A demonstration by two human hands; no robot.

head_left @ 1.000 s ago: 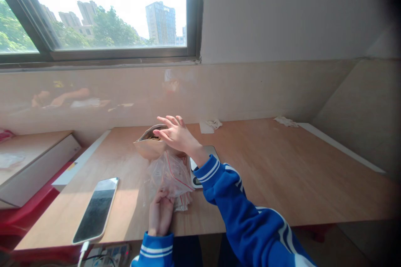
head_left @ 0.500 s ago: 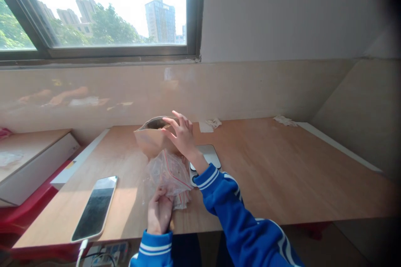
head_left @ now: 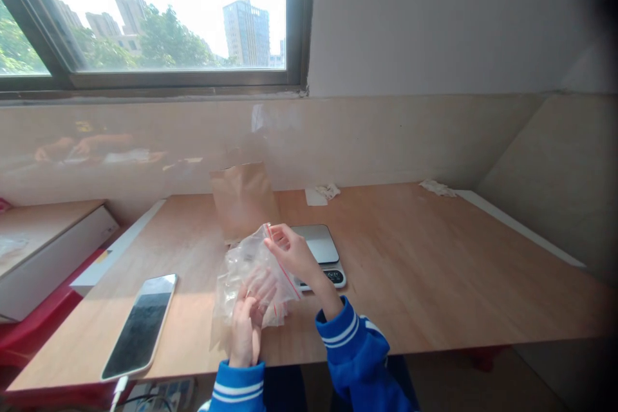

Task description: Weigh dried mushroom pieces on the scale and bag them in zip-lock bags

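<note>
A clear zip-lock bag (head_left: 247, 251) with a red stripe along its edge is held above the table. My right hand (head_left: 294, 254) pinches its striped top edge between thumb and fingers. Lower down, my left hand (head_left: 248, 315) holds the bag, its fingers showing through the clear film and its thumb in front. More clear bags with red stripes (head_left: 277, 314) lie beneath. Just behind stands a brown paper bag (head_left: 244, 199), upright. A white kitchen scale (head_left: 321, 244) sits beyond my right hand, partly hidden by it.
A phone (head_left: 140, 325) lies at the left front, with a white charging cable (head_left: 119, 389) plugged in. Paper and crumpled tissue (head_left: 328, 192) rest by the wall, with another tissue (head_left: 437, 188) farther right. A lower table (head_left: 53, 222) adjoins at left.
My right hand has come down from the paper bag's mouth and now grips the zip-lock bag's edge. The paper bag, tilted with its opening showing before, now stands upright.
</note>
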